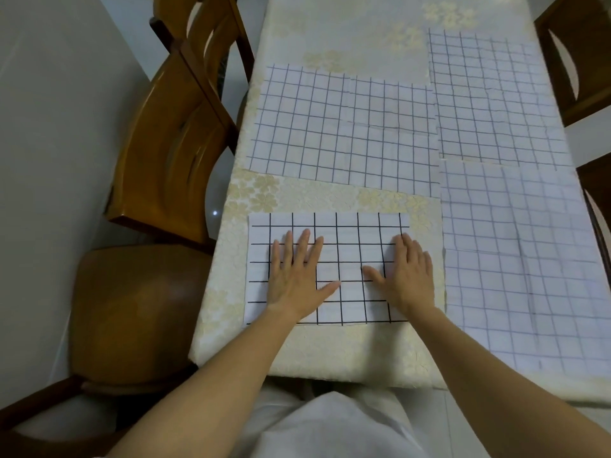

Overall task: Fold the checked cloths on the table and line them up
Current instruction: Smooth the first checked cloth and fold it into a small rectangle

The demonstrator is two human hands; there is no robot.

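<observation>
Hands flat, straight-fingered, left hand (297, 276) and right hand (406, 276) on one folded cloth (347, 231), three spread cloths (330, 133) (489, 100) (529, 259).

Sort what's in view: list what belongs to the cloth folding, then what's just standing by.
Part of the job:
near checked cloth, with left hand and right hand flat on it
middle checked cloth
far right checked cloth
near right checked cloth

Just standing by:
floral table cover
wooden chair on the left
brown seat
dark chair on the right
</observation>
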